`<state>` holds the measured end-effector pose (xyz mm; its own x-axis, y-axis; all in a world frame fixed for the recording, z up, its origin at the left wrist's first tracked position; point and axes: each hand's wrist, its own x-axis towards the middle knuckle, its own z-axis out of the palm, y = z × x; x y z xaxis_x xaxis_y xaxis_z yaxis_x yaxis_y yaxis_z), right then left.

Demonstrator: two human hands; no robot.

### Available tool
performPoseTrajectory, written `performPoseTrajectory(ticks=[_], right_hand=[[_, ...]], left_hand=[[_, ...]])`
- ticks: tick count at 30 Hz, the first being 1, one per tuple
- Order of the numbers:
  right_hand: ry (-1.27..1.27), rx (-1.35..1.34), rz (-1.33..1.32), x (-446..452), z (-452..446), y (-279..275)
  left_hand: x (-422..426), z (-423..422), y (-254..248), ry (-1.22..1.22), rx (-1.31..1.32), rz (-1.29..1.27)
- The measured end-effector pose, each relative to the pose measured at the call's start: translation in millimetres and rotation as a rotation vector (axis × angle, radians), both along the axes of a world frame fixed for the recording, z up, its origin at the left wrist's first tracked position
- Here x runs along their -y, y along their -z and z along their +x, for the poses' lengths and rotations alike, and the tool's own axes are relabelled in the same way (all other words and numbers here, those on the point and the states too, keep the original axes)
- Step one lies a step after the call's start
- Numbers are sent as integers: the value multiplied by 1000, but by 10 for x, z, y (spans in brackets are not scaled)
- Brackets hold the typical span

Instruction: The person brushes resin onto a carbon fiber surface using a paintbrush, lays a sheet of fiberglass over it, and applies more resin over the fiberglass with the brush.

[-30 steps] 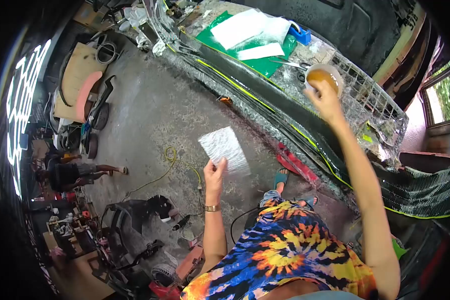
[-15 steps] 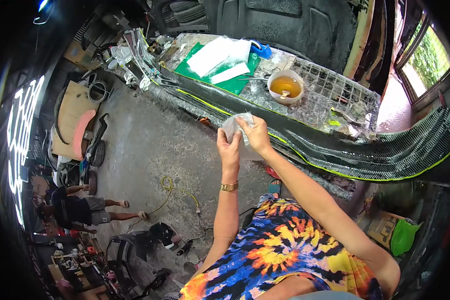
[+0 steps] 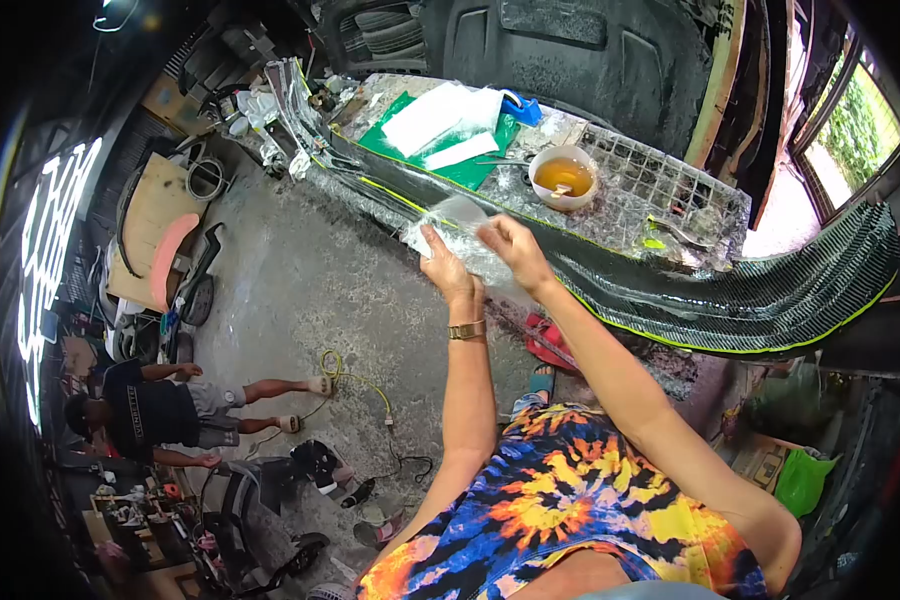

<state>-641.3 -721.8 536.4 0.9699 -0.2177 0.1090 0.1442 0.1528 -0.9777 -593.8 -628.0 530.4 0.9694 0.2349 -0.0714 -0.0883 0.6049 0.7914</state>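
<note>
My left hand is closed around a crumpled piece of thin clear plastic, thumb pointing up. My right hand pinches the same plastic at its right side. I cannot tell whether it is a bag or a glove. Just beyond my hands runs a long black carbon-fibre part with a yellow-green edge, lying along the front of the workbench. A white bowl of amber liquid with a brush in it stands behind the part.
White fibre sheets lie on a green sheet, with a blue object behind them. The workbench also carries a metal grid. Another person walks at the left. A yellow cord crosses the floor.
The plastic is spread wider between my hands, and my left hand has shifted slightly left. The other person has stepped and now stands a little farther right.
</note>
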Motion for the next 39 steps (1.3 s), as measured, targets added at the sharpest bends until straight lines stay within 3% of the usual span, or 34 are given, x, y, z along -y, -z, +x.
performPoseTrajectory(ticks=[1, 3, 4, 7, 8, 10, 12, 14, 15, 17, 19, 21, 22, 25, 27, 28, 29, 30, 31, 32, 34, 35, 37, 39], right_hand=[[-9, -88, -335, 82, -80, -50], [-92, -34, -227, 112, -141, 119], [-73, -32, -229, 98, -97, 203], [183, 19, -95, 172, -103, 200], [293, -40, -180, 193, -122, 150], [509, -9, -373, 227, -72, 223], [588, 25, -412, 269, -95, 150], [690, 88, -418, 334, -110, 132], [708, 88, -424, 377, -85, 159], [708, 64, -56, 444, -38, 203], [759, 139, -22, 522, 25, 218], [825, 82, 427, 605, -48, 109], [873, 117, 361, 643, -14, 129], [833, 142, 380, 917, -190, 3], [882, 159, 339, 1204, -389, -99], [736, 87, 124, 1392, -536, -144], [611, -5, -89, 1580, -761, -198], [549, 74, -443, 1658, -979, -249], [461, 111, -796, 1659, -1179, -309], [324, -30, -884, 1623, -1390, -397], [66, -270, -962, 1496, -1731, -605], [-47, -363, -956, 1414, -1835, -646], [-130, -498, -1052, 1311, -1983, -688], [-226, -516, -1129, 1278, -2100, -707]], left_hand=[[0, 12, -41, 7, 7, -4], [17, 12, -99, -15, -27, 304], [32, 73, -51, 16, 110, 309], [121, -43, 108, 267, 90, 452], [333, -175, 22, 245, 105, 262], [496, -215, 128, 250, 187, 316], [656, -253, 91, 263, 211, 326], [783, -319, 50, 161, 279, 558], [869, -311, 37, 178, 287, 550], [1041, -279, 14, 198, 225, 182], [1097, -222, 1, 176, 260, 253], [1170, -272, -178, 99, 63, 46], [1162, -202, -131, 110, 10, 132], [926, 85, -284, 0, 47, -110], [493, 287, -304, -124, 131, 55], [148, 604, 47, -140, 421, 460], [-77, 629, -62, 54, 317, 559], [-192, 394, -341, 167, 250, 781], [-342, 316, -432, 257, 325, 1132], [-436, 329, -270, 154, 619, 1282], [-443, 48, -362, 331, 740, 1395], [-398, -5, -296, 297, 1013, 1400], [-397, -167, -209, 890, 750, 1360], [-130, -517, -228, 1173, 678, 1105]])
